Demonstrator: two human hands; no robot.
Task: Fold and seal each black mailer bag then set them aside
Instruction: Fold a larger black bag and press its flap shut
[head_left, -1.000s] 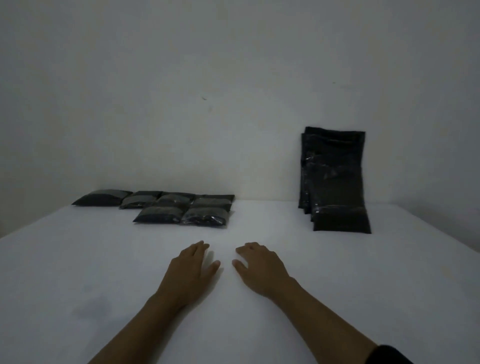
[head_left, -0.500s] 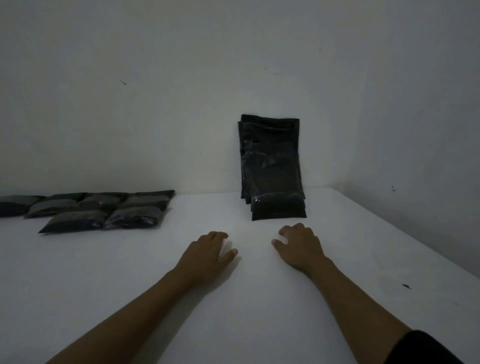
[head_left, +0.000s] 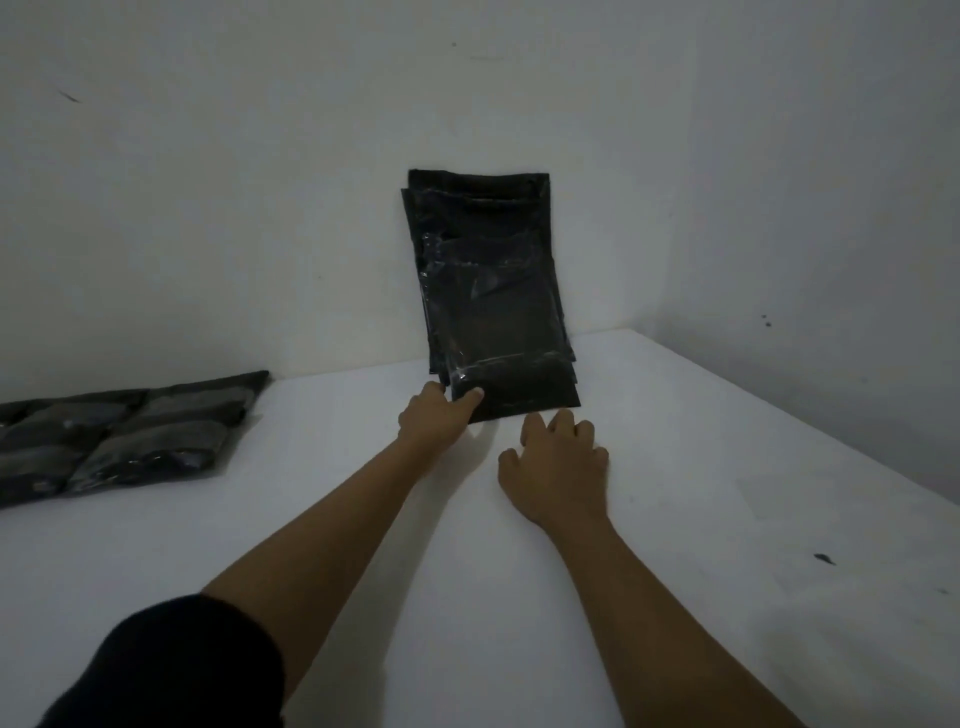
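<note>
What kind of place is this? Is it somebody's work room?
Probably a plain packing spot. A stack of black mailer bags leans on a bare white wall, folded bags lie on the white table, and the left hand pinches one bag.

A white desk (head_left: 675, 519) runs back to a pale wall and into a corner on the right. A few small dark marks (head_left: 825, 558) spot its surface near the right edge. At the far left a group of folded black mailer bags (head_left: 119, 441) lies flat, side by side in rows. Towards the back, a stack of unfolded black mailer bags (head_left: 493, 291) stands on its lower edge and leans against the wall. The right hand (head_left: 558, 467) rests on the desk just before that stack.
</note>
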